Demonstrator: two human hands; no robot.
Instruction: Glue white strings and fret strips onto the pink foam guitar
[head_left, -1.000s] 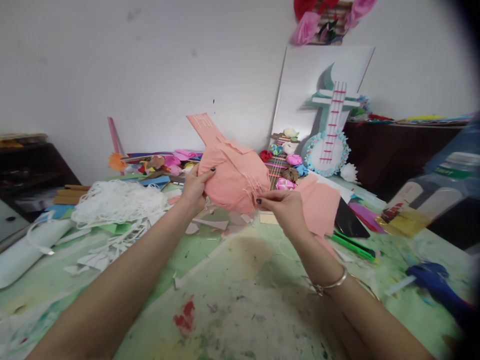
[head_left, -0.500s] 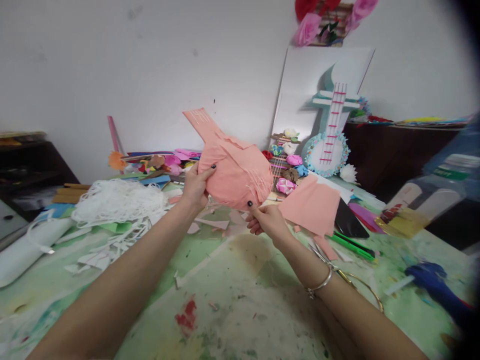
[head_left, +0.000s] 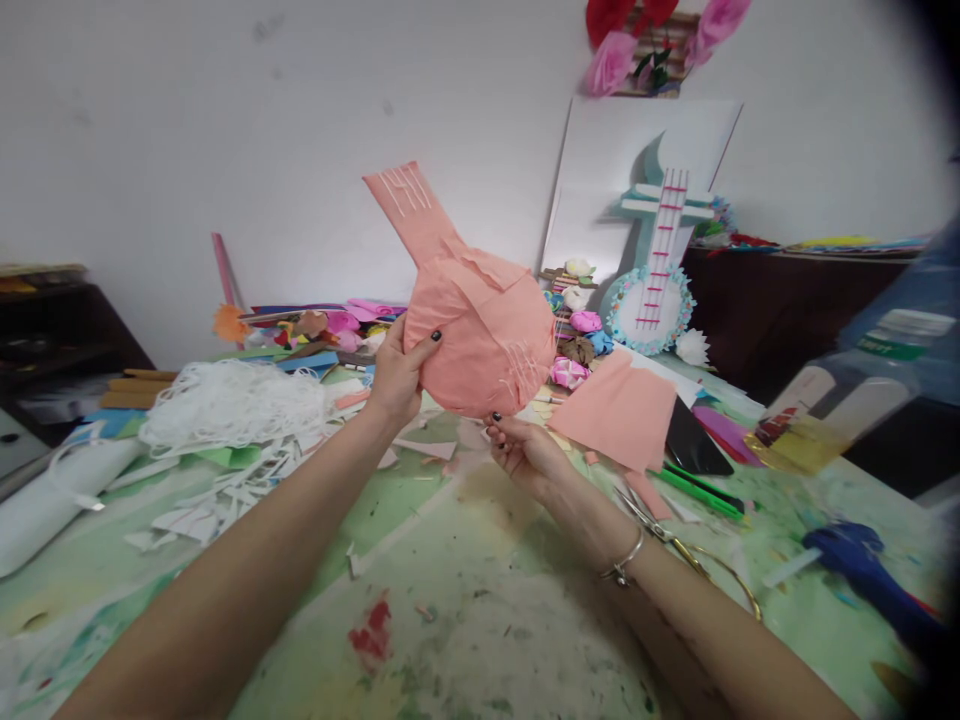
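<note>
Two bare hands and one pink paper guitar (head_left: 480, 340), raised above the bench (head_left: 487, 610) at centre frame.

- Pink paper guitar: round body with a flat neck slanting to the upper left. White lines mark the neck end and the lower right of the body. It is clear of the bench.
- Left hand (head_left: 395, 378): at the body's left edge, fingers clamped on it, thumb across the front and the rest behind.
- Right hand (head_left: 525, 450): palm up just under the body's lower rim, fingers half curled with tips at the rim. Whether they pinch the paper cannot be told. Bracelet (head_left: 626, 565) on the wrist.
- Pink sheet (head_left: 619, 410): flat on the bench, right of centre, near the right hand.
- Scissors (head_left: 651, 515): on the bench, partly hidden by the right forearm.
- White shreds (head_left: 225, 405): heaped left of centre.
- Paper flowers (head_left: 577, 335): behind the guitar, by the wall.
- Teal guitar model (head_left: 656, 270): upper right, upright on a white board.
- Bottle (head_left: 847, 400): right edge, blurred.
</note>
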